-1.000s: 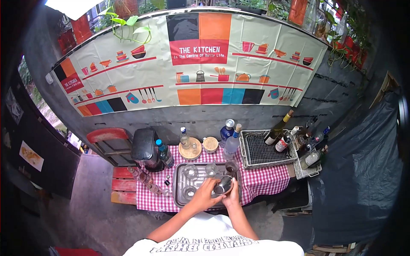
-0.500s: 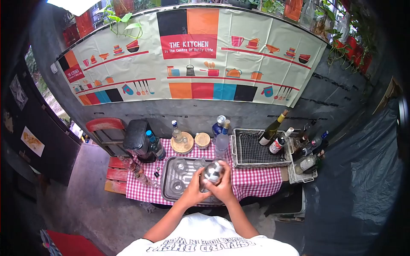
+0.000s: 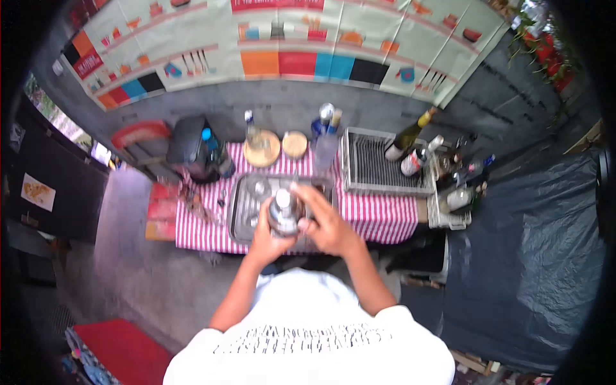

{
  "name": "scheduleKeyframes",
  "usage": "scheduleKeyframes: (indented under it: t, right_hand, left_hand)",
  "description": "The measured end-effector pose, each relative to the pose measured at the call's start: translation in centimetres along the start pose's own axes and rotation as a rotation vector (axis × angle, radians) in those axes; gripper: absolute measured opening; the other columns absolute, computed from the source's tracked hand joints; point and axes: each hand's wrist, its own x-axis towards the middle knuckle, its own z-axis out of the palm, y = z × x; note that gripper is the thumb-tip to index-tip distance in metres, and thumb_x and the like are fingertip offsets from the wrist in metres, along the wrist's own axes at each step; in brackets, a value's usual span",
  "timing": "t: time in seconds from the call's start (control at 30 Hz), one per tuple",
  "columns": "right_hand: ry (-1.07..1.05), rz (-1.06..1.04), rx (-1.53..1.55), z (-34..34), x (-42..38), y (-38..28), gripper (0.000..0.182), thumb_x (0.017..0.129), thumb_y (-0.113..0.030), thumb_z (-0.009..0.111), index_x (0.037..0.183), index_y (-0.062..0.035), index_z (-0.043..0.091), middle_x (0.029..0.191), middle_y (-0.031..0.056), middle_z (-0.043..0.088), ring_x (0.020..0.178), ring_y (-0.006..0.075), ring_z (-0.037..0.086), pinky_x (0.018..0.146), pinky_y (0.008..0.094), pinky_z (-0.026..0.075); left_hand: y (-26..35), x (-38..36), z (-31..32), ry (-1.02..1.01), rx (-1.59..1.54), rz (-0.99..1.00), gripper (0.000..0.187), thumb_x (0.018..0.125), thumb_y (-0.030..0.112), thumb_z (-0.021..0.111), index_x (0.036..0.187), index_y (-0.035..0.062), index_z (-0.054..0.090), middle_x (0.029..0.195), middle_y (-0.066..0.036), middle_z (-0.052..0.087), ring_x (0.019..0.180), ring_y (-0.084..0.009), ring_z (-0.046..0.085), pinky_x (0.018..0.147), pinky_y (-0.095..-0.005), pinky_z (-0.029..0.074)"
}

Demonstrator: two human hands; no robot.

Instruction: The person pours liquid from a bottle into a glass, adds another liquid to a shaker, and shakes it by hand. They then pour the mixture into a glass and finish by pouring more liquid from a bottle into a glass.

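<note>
A clear, shiny bottle-like container (image 3: 284,215) with a pale top stands roughly upright between my hands, above the metal tray (image 3: 239,221). My left hand (image 3: 268,239) is wrapped round its left side and base. On its right, my right hand (image 3: 326,224) has its fingers spread and raised, with the thumb near the container; whether it touches is blurred. Clear glasses (image 3: 260,188) sit in the tray, partly hidden behind my hands.
A wire basket (image 3: 387,188) with bottles stands at the right on the checked cloth (image 3: 378,212). Behind the tray are a wooden round (image 3: 262,154) with a bottle, a wooden lid (image 3: 295,144) and a frosted bottle (image 3: 325,151). A black container (image 3: 187,144) stands left.
The view has tipped downward. The container has turned more upright and its top now faces me. My right hand has loosened from its side, fingers lifting and spreading.
</note>
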Motion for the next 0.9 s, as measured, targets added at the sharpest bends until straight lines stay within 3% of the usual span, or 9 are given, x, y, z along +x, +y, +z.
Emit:
scheduleKeyframes:
  t: [0.1, 0.23, 0.3, 0.47, 0.53, 0.6, 0.67, 0.7, 0.9]
  right_hand:
    - [-0.003, 0.143, 0.132, -0.4, -0.3, 1.0, 0.075, 0.099, -0.053, 0.047, 0.147, 0.0026, 0.036, 0.143, 0.0237, 0.046, 0.129, 0.0328, 0.052, 0.109, 0.0421, 0.04]
    - [-0.04, 0.283, 0.127, -0.1, -0.9, 1.8, 0.067, 0.102, -0.049, 0.045, 0.145, 0.0025, 0.04, 0.141, 0.0224, 0.05, 0.129, 0.0331, 0.053, 0.108, 0.0426, 0.041]
    - [0.029, 0.301, 0.05, 0.6, -1.2, 2.7, 0.053, 0.103, -0.04, 0.046, 0.14, -0.0015, 0.047, 0.129, 0.0236, 0.057, 0.117, 0.0374, 0.059, 0.099, 0.0419, 0.046]
    - [0.047, 0.479, -0.003, 1.1, -1.3, 2.6, 0.05, 0.104, -0.037, 0.046, 0.139, -0.0011, 0.048, 0.132, 0.0226, 0.056, 0.117, 0.0371, 0.059, 0.098, 0.0412, 0.046]
    - [0.053, 0.54, -0.058, 1.0, -1.2, 2.5, 0.053, 0.105, -0.04, 0.043, 0.141, -0.0004, 0.047, 0.133, 0.0208, 0.057, 0.118, 0.0306, 0.06, 0.102, 0.0388, 0.045]
    - [0.078, 0.535, -0.152, 1.2, -1.4, 2.7, 0.054, 0.105, -0.042, 0.042, 0.14, -0.0012, 0.048, 0.131, 0.0222, 0.058, 0.117, 0.0303, 0.06, 0.101, 0.0389, 0.045]
    - [0.08, 0.638, -0.211, 1.6, -1.4, 2.8, 0.053, 0.104, -0.04, 0.044, 0.139, -0.0001, 0.048, 0.137, 0.0228, 0.054, 0.125, 0.0391, 0.054, 0.104, 0.0414, 0.042]
    - [0.088, 0.734, -0.145, 1.9, -1.8, 3.5, 0.056, 0.104, -0.043, 0.042, 0.139, -0.0002, 0.049, 0.137, 0.0231, 0.055, 0.127, 0.0389, 0.052, 0.106, 0.0418, 0.04]
    - [0.185, 0.863, -0.225, 3.5, -2.2, 4.1, 0.057, 0.104, -0.045, 0.04, 0.138, -0.0007, 0.05, 0.136, 0.0232, 0.056, 0.129, 0.0384, 0.051, 0.108, 0.0423, 0.038]
  left_hand:
    - [-1.7, 0.2, -0.6, 0.012, -0.006, 0.102, 0.098, 0.065, 0.012, 0.088, 0.144, 0.0043, 0.03, 0.133, -0.016, 0.051, 0.126, -0.0279, 0.051, 0.106, -0.04, 0.041]
    - [-2.7, 0.1, -1.5, 0.011, -0.065, 0.11, 0.099, 0.065, 0.011, 0.088, 0.144, 0.0036, 0.03, 0.134, -0.017, 0.05, 0.127, -0.0276, 0.051, 0.106, -0.0398, 0.041]
    - [-2.4, 0.2, -2.1, -0.009, 0.004, 0.101, 0.098, 0.066, 0.011, 0.088, 0.144, 0.0036, 0.03, 0.134, -0.017, 0.05, 0.126, -0.0271, 0.051, 0.106, -0.0392, 0.041]
    - [-2.5, 0.6, -3.1, -0.09, 0.015, 0.137, 0.095, 0.067, 0.009, 0.087, 0.144, 0.0033, 0.031, 0.134, -0.015, 0.05, 0.127, -0.0261, 0.052, 0.106, -0.0385, 0.042]
    - [-2.0, 0.9, -3.5, -0.163, -0.037, 0.122, 0.094, 0.067, 0.007, 0.087, 0.143, 0.0034, 0.031, 0.134, -0.015, 0.051, 0.127, -0.0255, 0.052, 0.106, -0.0379, 0.042]
    - [-1.9, 1.4, -3.9, -0.191, -0.051, 0.119, 0.093, 0.067, 0.005, 0.086, 0.143, 0.0035, 0.032, 0.133, -0.015, 0.052, 0.125, -0.0248, 0.053, 0.106, -0.0372, 0.042]
    - [-2.0, 2.1, -4.7, -0.25, -0.03, 0.115, 0.096, 0.065, 0.01, 0.087, 0.144, 0.0027, 0.032, 0.134, -0.014, 0.05, 0.126, -0.0237, 0.05, 0.107, -0.0364, 0.039]
    - [-1.9, 2.4, -5.1, -0.272, -0.094, 0.083, 0.095, 0.066, 0.009, 0.086, 0.144, 0.0027, 0.032, 0.133, -0.014, 0.05, 0.126, -0.0232, 0.051, 0.107, -0.0363, 0.039]
    - [-3.5, 4.5, -7.2, -0.388, -0.054, 0.124, 0.091, 0.068, 0.01, 0.085, 0.143, 0.0038, 0.034, 0.133, -0.017, 0.053, 0.125, -0.027, 0.054, 0.105, -0.0365, 0.043]
